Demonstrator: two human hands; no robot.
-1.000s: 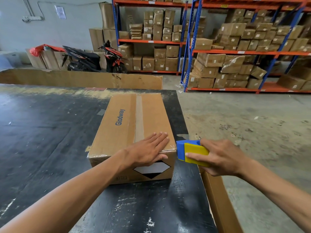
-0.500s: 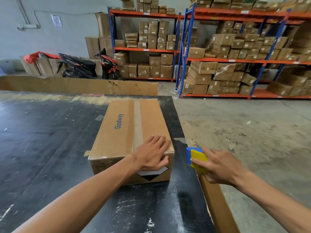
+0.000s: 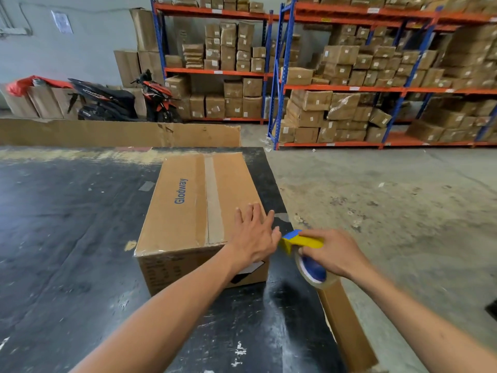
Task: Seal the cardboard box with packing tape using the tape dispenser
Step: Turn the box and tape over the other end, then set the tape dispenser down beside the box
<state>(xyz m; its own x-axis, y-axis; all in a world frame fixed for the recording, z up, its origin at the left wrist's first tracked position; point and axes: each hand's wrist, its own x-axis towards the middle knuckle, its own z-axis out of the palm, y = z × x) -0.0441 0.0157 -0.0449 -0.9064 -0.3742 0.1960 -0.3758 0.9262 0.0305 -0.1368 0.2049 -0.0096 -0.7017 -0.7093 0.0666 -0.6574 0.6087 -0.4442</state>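
A closed brown cardboard box [image 3: 188, 200] printed "Glodway" lies on the black table [image 3: 67, 238], near its right edge. A strip of tape [image 3: 213, 200] runs along the top seam. My left hand [image 3: 254, 235] lies flat with straight fingers on the box's near right top corner. My right hand [image 3: 334, 251] grips the blue and yellow tape dispenser [image 3: 301, 242] just right of that corner, beside the box. The roll of tape [image 3: 313, 270] on the dispenser shows below my fingers.
A cardboard sheet [image 3: 347, 324] leans along the table's right side, and another [image 3: 118, 133] stands behind its far edge. Beyond are concrete floor [image 3: 390, 200], shelves of boxes [image 3: 349, 76] and a parked scooter [image 3: 121, 100].
My right hand has tipped the dispenser so its tape roll now shows, and it sits closer to the box corner. My left hand slid toward the box's right edge.
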